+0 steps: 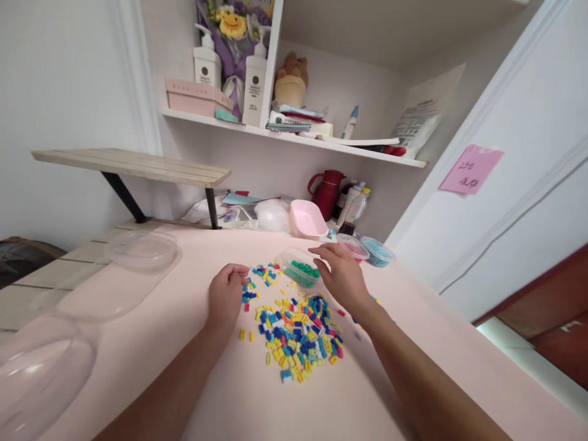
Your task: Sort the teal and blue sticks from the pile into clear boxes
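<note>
Near the frame's middle, the right hand [342, 274], thumb and finger apart, is beside a clear tub [285, 261] of green bricks [304, 273]. The left hand [225, 295] curls left of the mixed bricks [299, 331] (can't tell if it's holding any). Sorting seems underway; next needs a small pinch.

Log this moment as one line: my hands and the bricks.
left hand: beside small brick cluster | right hand: by clear tub of green bricks | mixed brick pile: loose on tabletop
</note>
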Demonstrator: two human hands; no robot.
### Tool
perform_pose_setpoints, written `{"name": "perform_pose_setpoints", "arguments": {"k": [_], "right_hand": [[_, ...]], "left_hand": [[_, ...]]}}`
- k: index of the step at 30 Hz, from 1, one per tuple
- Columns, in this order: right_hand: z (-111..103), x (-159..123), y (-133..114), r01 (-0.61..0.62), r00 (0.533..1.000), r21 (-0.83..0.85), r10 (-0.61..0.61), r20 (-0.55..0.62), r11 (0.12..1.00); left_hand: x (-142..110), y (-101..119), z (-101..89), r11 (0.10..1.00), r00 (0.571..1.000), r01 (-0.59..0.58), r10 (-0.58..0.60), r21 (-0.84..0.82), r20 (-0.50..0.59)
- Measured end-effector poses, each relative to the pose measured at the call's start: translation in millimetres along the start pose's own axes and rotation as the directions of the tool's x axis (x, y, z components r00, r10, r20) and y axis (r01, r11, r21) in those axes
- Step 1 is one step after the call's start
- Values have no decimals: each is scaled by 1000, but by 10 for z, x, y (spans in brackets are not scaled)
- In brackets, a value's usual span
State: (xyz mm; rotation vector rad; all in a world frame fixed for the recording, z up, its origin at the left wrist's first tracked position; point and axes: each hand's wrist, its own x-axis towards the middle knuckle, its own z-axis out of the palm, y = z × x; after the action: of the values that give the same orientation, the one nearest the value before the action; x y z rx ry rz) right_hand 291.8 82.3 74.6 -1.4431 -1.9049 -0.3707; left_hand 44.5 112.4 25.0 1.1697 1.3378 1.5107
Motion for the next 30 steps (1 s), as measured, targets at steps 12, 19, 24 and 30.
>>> {"name": "perform_pose_setpoints", "arguments": {"k": [12,19,24,30], "right_hand": [[274,-270,-850,267,935,345,-328,132,900],[480,-383,-882,139,922,441,-279,270,887],[476,-367,-863,71,946,466,-208,250,882],[501,-347,-831,5,947,544,-178,267,839]], "left_hand": [[-18,54,-4,994,999,36,-36,-105,6],[-35,117,-23,965,992,126,-119,-231,45],[-43,134,-9,924,983,180,-181,-338,27],[102,132,-100,777,923,225,-363,-588,-127]]}}
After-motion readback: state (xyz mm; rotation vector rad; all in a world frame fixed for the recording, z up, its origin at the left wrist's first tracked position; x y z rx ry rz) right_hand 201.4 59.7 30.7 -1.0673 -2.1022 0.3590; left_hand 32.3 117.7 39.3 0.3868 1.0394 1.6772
